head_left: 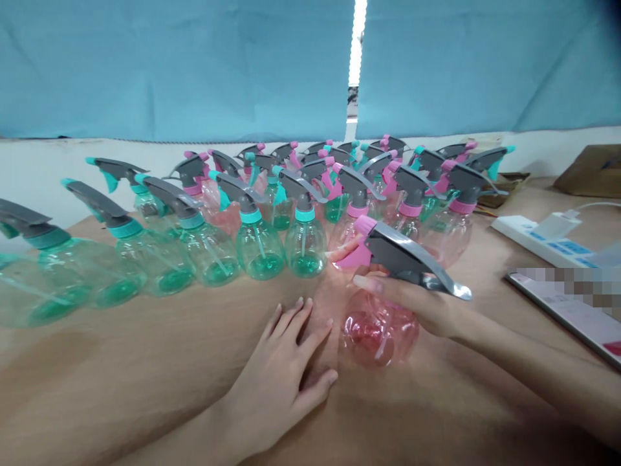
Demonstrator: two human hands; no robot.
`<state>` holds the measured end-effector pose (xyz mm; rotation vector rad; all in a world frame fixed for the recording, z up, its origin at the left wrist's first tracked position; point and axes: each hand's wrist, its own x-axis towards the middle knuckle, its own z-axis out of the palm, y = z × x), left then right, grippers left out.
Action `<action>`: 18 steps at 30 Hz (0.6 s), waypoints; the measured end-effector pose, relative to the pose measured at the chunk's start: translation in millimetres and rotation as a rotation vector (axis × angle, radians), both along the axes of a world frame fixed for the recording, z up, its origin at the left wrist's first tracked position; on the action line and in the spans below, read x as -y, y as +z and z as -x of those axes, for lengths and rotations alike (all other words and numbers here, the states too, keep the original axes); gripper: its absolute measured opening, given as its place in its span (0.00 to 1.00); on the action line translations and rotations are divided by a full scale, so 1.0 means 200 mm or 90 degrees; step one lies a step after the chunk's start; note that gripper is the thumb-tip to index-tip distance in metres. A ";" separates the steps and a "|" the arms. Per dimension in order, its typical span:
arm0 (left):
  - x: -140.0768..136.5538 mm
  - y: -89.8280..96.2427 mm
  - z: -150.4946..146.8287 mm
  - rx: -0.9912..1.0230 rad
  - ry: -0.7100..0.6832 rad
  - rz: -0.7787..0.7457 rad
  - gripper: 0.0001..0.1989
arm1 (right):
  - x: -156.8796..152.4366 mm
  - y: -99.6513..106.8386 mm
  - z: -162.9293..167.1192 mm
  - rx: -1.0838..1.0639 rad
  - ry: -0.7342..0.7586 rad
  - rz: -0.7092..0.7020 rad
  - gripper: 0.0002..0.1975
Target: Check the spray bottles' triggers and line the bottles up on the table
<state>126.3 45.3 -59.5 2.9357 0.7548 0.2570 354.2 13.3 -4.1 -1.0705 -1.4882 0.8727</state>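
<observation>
A pink spray bottle with a grey and pink trigger head is at the front right. My right hand is wrapped round its neck just below the trigger head, thumb toward me; part of the collar is hidden behind the fingers. To the left of this bottle, my left hand lies flat on the wooden table, fingers spread and holding nothing. Beyond the left hand stands a row of green spray bottles with grey and turquoise heads.
Several more pink spray bottles and green ones crowd the table behind. At the right are a white power strip with a plug and a phone. A brown package sits at the back right. A blue curtain hangs behind.
</observation>
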 end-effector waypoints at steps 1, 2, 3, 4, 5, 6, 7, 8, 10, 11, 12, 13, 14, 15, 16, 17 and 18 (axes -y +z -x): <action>0.00 0.00 0.00 0.002 0.001 -0.002 0.26 | 0.00 0.01 0.00 -0.003 0.005 -0.001 0.12; 0.00 0.00 0.00 0.005 0.001 -0.004 0.26 | 0.00 0.01 0.00 -0.005 0.006 0.000 0.12; 0.00 0.00 0.00 0.007 0.003 -0.005 0.26 | 0.00 0.01 0.00 -0.005 0.004 0.003 0.12; 0.00 0.00 0.00 0.008 0.004 -0.005 0.26 | 0.00 0.01 0.00 -0.004 0.001 0.007 0.12; 0.00 0.00 0.00 0.008 0.005 -0.005 0.25 | 0.00 0.01 0.00 -0.004 0.003 0.009 0.12; 0.00 0.00 0.00 0.008 0.006 -0.004 0.25 | 0.00 0.01 0.00 -0.003 0.008 0.014 0.11; 0.00 0.00 0.00 0.006 0.007 -0.002 0.25 | -0.01 0.00 0.00 -0.004 0.014 0.016 0.09; 0.00 0.01 0.00 0.004 0.007 0.000 0.26 | -0.01 0.00 0.00 -0.007 0.020 0.016 0.08; 0.00 0.01 -0.01 0.001 0.004 0.004 0.26 | -0.01 0.00 -0.01 -0.020 0.020 0.008 0.06; 0.00 0.01 0.00 0.000 0.004 0.007 0.26 | -0.01 0.00 0.00 -0.022 0.019 0.004 0.06; 0.00 0.01 0.00 -0.001 0.003 0.009 0.26 | -0.01 0.00 0.00 -0.019 0.018 0.004 0.07; 0.00 0.01 0.00 -0.003 0.003 0.010 0.26 | -0.02 0.01 -0.01 -0.014 0.020 0.006 0.07; 0.00 0.01 0.00 -0.004 0.003 0.011 0.26 | -0.02 0.01 -0.01 -0.007 0.025 0.011 0.07; 0.00 0.00 0.00 -0.003 0.002 0.011 0.26 | -0.02 0.01 -0.01 -0.002 0.031 0.016 0.08; 0.00 0.00 0.00 -0.002 0.002 0.010 0.26 | -0.01 0.01 -0.01 0.001 0.038 0.021 0.08; 0.00 0.00 0.00 -0.001 0.001 0.010 0.26 | -0.01 0.01 -0.01 0.001 0.041 0.024 0.08; 0.00 0.01 0.00 -0.002 0.001 0.009 0.26 | -0.01 0.01 -0.01 -0.001 0.046 0.027 0.07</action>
